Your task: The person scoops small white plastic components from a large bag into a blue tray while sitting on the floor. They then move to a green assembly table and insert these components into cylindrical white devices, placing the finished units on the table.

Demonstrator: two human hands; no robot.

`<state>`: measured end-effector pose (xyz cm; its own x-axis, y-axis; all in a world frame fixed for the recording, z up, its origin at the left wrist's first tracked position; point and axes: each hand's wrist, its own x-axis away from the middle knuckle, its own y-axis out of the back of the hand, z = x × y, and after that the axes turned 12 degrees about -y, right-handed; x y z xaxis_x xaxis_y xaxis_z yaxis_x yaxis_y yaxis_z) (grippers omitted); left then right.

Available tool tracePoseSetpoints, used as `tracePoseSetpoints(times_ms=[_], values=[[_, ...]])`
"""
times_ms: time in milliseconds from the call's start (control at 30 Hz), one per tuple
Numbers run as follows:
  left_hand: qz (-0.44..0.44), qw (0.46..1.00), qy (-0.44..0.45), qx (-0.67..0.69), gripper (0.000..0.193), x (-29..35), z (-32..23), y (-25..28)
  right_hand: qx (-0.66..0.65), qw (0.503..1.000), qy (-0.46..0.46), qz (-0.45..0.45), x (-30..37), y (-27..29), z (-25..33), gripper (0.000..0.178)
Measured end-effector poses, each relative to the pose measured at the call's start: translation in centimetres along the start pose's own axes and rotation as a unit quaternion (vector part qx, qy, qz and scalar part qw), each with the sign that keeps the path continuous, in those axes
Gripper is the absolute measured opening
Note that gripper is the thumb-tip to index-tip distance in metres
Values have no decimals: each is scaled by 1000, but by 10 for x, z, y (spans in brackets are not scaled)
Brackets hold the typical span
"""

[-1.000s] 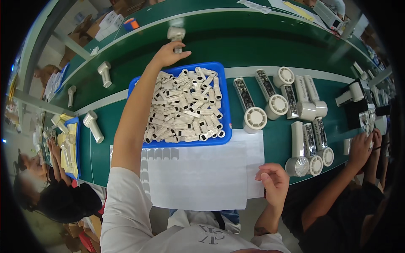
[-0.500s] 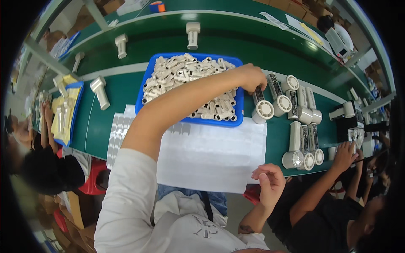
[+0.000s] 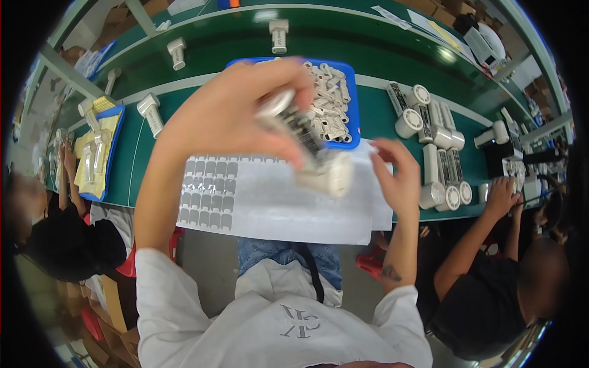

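My left hand [image 3: 230, 110] is raised close to the camera and grips a white plastic device with a round end [image 3: 310, 147], blurred by motion. My right hand [image 3: 399, 178] is open beside the device's round end, fingers spread, apparently holding nothing. Under both hands lies a white sheet of small grey stickers [image 3: 245, 196] on the green table. Behind it stands a blue tray [image 3: 350, 98] filled with several small white plastic parts.
Several finished white devices [image 3: 429, 122] lie in rows to the right of the tray. Single devices [image 3: 150, 110] stand on the green conveyor [image 3: 368, 46] at the back. A yellow-and-blue tray [image 3: 101, 153] is at left. Other people work on both sides; one person's hand [image 3: 500, 196] rests at the right.
My left hand has come back from the devices right of the blue tray with a white device, lifting it near the camera. My right hand rose from the sheet toward it.
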<state>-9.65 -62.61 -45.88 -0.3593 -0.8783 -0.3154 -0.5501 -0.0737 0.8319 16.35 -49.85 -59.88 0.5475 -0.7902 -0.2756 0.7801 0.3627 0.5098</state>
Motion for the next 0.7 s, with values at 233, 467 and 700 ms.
tracePoseSetpoints(times_ms=[233,467,700], values=[[-148,968,130,155,69,94,14,-44,231,963,50,129,-70,-48,-40,25],[-89,983,82,140,75,90,32,-67,165,983,30,72,-59,-39,-29,20],[15,972,87,217,62,26,23,-101,-213,968,-103,83,5,-18,-14,27]])
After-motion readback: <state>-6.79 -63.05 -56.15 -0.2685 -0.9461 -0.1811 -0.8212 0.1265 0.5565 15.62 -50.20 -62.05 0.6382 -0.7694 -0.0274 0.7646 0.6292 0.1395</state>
